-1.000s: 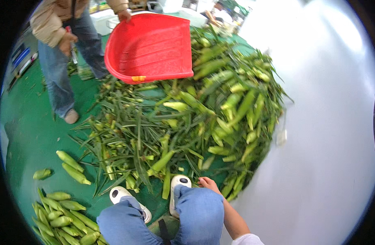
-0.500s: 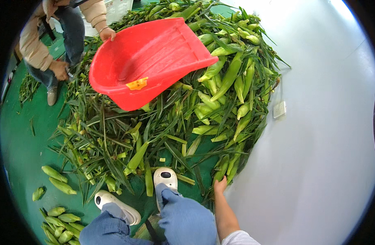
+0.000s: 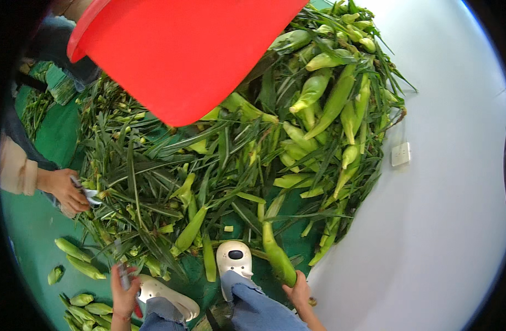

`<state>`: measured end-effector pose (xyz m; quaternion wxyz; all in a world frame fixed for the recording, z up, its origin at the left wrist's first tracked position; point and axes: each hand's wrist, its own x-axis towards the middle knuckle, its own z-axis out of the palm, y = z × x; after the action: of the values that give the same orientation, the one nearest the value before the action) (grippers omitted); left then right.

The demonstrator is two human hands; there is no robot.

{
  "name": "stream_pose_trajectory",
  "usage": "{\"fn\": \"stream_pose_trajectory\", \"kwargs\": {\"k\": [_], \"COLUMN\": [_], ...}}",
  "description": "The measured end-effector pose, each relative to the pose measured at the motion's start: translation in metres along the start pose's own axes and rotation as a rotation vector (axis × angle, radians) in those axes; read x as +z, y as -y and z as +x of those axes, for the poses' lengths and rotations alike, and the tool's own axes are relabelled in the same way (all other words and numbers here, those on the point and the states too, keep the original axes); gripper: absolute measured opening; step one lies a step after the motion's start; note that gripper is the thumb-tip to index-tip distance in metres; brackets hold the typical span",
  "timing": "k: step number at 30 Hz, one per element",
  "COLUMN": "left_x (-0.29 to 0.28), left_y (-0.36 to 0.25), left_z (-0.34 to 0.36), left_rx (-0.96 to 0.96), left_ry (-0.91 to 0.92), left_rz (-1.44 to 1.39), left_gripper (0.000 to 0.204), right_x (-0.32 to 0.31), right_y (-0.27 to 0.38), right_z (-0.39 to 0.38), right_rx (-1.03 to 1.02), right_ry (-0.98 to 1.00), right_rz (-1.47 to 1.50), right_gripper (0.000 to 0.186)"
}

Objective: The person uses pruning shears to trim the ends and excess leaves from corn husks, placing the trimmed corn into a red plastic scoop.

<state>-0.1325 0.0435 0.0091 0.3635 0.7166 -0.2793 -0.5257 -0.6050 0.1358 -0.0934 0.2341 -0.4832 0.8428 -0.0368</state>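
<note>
My right hand [image 3: 299, 289] is closed round the lower end of a green corn ear [image 3: 276, 256], still in its husk, which slants up and left beside my shoe. In my left hand [image 3: 125, 295], near the lower left, is a grey hand tool [image 3: 124, 276] with a narrow tip pointing up and a red part below. Motion blurs it, so its exact kind is unclear. In front of both hands spreads a large heap of unhusked corn ears [image 3: 333, 105] mixed with long leaves and stalks [image 3: 148, 165].
A red plastic scoop-shaped tub [image 3: 192, 49] covers the upper left of the heap. At left, a co-worker's hand [image 3: 65, 190] holds a silver tool [image 3: 90, 194] against stalks. Several loose ears [image 3: 82, 309] lie lower left. A white wall [image 3: 446, 193] with a socket [image 3: 400, 154] borders the right.
My right hand has drawn a corn ear from the heap's lower right edge toward me. My left hand has come into view with a tool. The red tub has moved up and nearer.
</note>
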Motion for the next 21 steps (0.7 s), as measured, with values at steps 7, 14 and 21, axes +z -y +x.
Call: {"fn": "stream_pose_trajectory", "kwargs": {"k": [7, 14, 21], "left_x": [0.08, 0.068, 0.088], "left_y": [-0.069, -0.03, 0.006], "left_z": [0.052, 0.068, 0.03], "left_rx": [0.619, 0.228, 0.003], "left_ry": [0.361, 0.896, 1.027], "left_rz": [0.41, 0.394, -0.112], "left_gripper": [0.058, 0.054, 0.036], "right_x": [-0.078, -0.099, -0.064], "right_y": [0.109, 0.205, 0.227], "right_z": [0.093, 0.136, 0.103], "right_rx": [-1.032, -1.419, -0.687], "right_ry": [-0.417, -0.626, -0.567], "right_rz": [-0.381, -0.249, 0.47], "right_gripper": [0.042, 0.029, 0.048]}}
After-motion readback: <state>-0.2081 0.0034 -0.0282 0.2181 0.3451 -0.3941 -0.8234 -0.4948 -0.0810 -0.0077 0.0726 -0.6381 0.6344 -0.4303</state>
